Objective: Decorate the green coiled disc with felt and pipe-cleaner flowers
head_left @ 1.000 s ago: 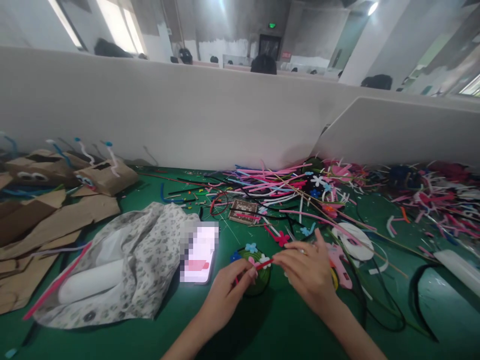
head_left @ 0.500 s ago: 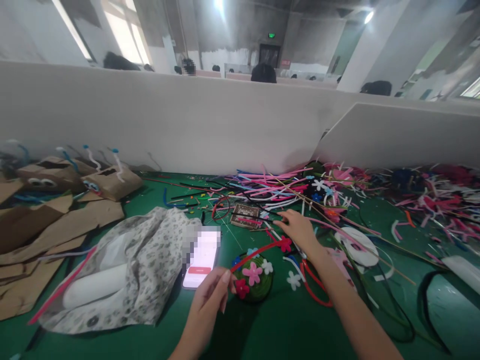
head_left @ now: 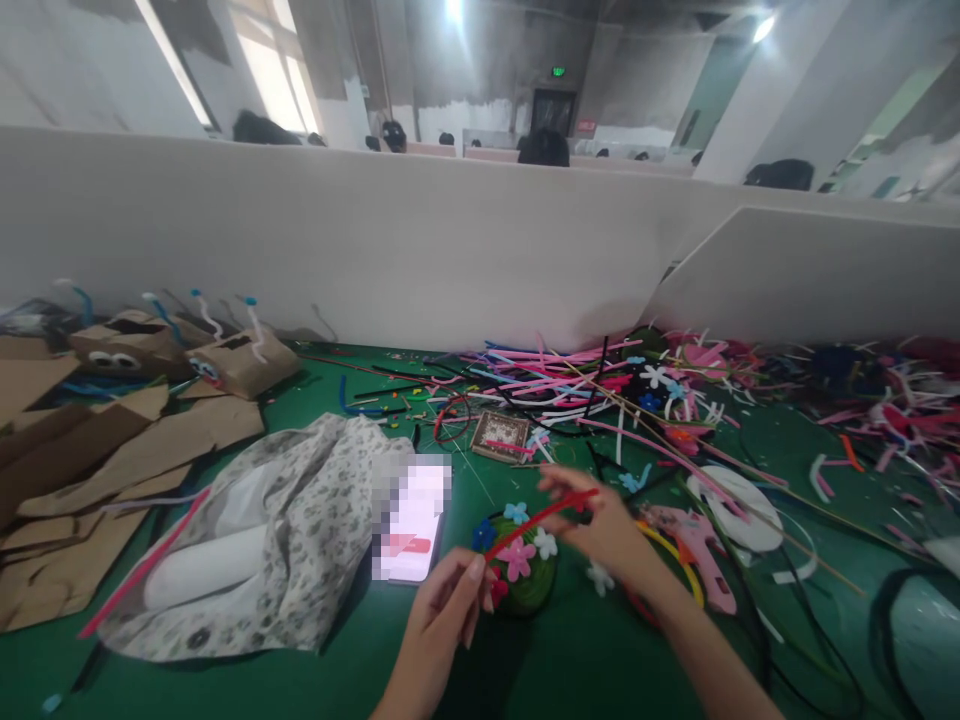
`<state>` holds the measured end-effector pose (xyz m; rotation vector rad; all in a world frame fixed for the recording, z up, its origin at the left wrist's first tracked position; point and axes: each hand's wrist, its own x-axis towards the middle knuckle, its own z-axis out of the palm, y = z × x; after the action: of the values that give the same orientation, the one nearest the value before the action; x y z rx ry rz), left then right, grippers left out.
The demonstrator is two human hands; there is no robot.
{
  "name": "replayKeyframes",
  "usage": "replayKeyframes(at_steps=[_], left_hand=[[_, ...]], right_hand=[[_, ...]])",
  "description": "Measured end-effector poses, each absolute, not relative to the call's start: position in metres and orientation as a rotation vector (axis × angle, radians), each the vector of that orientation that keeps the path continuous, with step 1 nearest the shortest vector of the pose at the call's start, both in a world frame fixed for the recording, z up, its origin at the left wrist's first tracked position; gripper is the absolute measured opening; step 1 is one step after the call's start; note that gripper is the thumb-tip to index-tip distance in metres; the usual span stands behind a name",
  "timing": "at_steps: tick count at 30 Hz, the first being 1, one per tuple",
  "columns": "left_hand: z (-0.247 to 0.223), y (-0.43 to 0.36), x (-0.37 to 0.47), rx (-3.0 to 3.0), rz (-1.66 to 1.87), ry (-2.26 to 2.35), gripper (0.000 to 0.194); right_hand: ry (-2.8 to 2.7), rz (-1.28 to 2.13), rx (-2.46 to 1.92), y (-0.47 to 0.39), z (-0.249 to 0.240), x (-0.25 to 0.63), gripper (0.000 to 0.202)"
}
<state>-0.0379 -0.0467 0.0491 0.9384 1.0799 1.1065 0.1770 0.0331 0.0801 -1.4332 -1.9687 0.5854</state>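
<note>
Our left hand [head_left: 450,600], in the lower middle of the frame, pinches the near end of a slim, fuzzy red strip [head_left: 532,522] between thumb and forefinger, probably so that its length stays free to handle. The strip slants up and to the right, above the round green coiled piece [head_left: 538,588] dotted with blue, pink, white and red flowers. Our right hand [head_left: 604,535] is by the strip's far end with its fingers spread and partly bent; we cannot tell whether they grip it or only lie alongside. The coiled piece lies on the green tabletop [head_left: 300,690] just beyond our left hand, seemingly within easy reach of both. To its left, a lit phone [head_left: 412,540] lies face up, perhaps so we can glance at it, beside a bundle of leaf-patterned grey and white cloth [head_left: 315,540]. Right of centre, a pink glue gun [head_left: 709,565] rests near our right wrist, handy for that side. Past our hands, loose pink, white and blue strips [head_left: 555,370] are heaped against the pale partition [head_left: 375,250], which likely leaves us working room.
</note>
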Motion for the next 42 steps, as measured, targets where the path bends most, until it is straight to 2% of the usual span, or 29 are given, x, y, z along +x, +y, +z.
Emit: replayKeyframes(at_steps=[2,4,6,11,15,24,27,34,37,42], left_hand=[[0.050,-0.044,-0.030,0.985,1.021,1.001,0.046],[0.052,-0.043,-0.025,1.050,0.894,0.917,0.045],[0.054,-0.042,-0.023,1.057,0.843,0.883,0.044],[0.058,-0.038,-0.019,0.857,1.004,0.948,0.050],[0.059,-0.045,-0.008,0.969,0.899,0.885,0.050],[0.057,-0.047,0.007,0.917,0.952,0.945,0.050],[0.053,-0.043,0.002,0.899,1.042,1.018,0.047],[0.049,-0.035,-0.014,0.794,1.224,1.126,0.039],[0.048,-0.036,-0.012,0.795,1.224,1.112,0.039],[0.046,-0.039,-0.003,0.830,1.209,1.068,0.039]], right_hand=[[-1.766,1.215,-1.176,-0.005,0.079,0.165,0.045],[-1.585,1.327,-1.128,-0.031,0.077,0.158,0.024],[-1.437,1.235,-1.181,-0.045,0.074,0.156,0.015],[-0.984,0.918,-1.241,-0.056,0.057,0.151,0.008],[-1.044,0.805,-1.170,-0.062,0.051,0.140,0.003],[-1.277,0.817,-1.173,-0.063,0.062,0.129,0.006],[-1.105,0.783,-1.238,-0.057,0.051,0.142,0.010],[-0.584,0.402,-1.269,-0.045,0.025,0.218,0.023],[-0.612,0.603,-1.292,-0.052,0.019,0.206,0.036],[-0.761,1.130,-1.264,-0.067,0.016,0.148,0.030]])
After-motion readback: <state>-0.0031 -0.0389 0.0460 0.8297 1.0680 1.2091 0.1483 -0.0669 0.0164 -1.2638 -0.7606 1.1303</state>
